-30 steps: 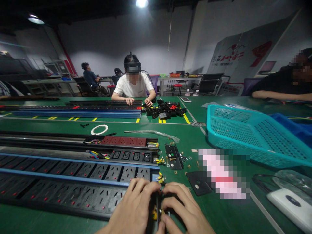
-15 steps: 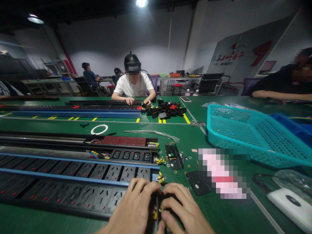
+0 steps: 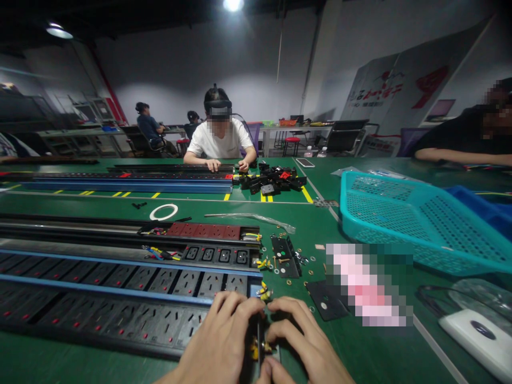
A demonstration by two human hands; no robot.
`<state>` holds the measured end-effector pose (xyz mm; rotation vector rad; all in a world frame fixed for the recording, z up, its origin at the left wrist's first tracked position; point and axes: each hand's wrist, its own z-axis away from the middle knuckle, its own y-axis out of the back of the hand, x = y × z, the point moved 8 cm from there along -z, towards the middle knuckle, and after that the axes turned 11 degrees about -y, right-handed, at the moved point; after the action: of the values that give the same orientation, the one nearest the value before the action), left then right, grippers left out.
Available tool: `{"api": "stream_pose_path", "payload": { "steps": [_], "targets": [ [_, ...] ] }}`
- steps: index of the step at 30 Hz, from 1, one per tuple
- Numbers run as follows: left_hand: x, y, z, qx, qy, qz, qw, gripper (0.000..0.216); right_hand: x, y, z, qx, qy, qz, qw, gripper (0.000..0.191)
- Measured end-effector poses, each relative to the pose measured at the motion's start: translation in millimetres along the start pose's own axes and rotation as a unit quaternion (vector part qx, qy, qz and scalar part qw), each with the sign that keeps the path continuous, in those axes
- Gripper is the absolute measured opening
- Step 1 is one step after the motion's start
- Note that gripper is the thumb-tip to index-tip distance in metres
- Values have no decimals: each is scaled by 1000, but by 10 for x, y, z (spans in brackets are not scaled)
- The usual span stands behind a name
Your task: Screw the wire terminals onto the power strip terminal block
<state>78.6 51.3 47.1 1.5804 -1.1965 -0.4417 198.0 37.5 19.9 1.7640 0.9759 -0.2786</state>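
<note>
At the end of the nearest black power strip (image 3: 132, 320), a thin dark end plate (image 3: 260, 333) stands on edge. My left hand (image 3: 224, 336) is closed around the strip's end and this plate, its fingertips at the plate's top. My right hand (image 3: 304, 341) curls in from the other side, fingers bent near a small brass-coloured fitting (image 3: 264, 346) on the plate. Its thumb and fingertip come together low down; what lies between them is hidden. A yellow wire end (image 3: 255, 349) shows between the hands.
More socket strips (image 3: 216, 285) lie behind the hands. Metal brackets (image 3: 286, 258), a dark plate (image 3: 326, 300), loose nuts and screws are to the right. A teal basket (image 3: 400, 256) and white device (image 3: 476, 341) stand farther right. A co-worker (image 3: 220, 138) sits opposite.
The fingers of my right hand have drawn slightly away from the plate, so the brass-coloured fitting shows more. My left hand has stayed in place.
</note>
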Motion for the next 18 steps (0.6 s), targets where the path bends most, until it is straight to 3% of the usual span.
{"api": "stream_pose_path", "payload": {
  "steps": [18],
  "targets": [
    [-16, -9, -14, -11, 10, 7, 1000, 45, -28, 23, 9, 20, 20, 3, 1000, 22]
  ]
}}
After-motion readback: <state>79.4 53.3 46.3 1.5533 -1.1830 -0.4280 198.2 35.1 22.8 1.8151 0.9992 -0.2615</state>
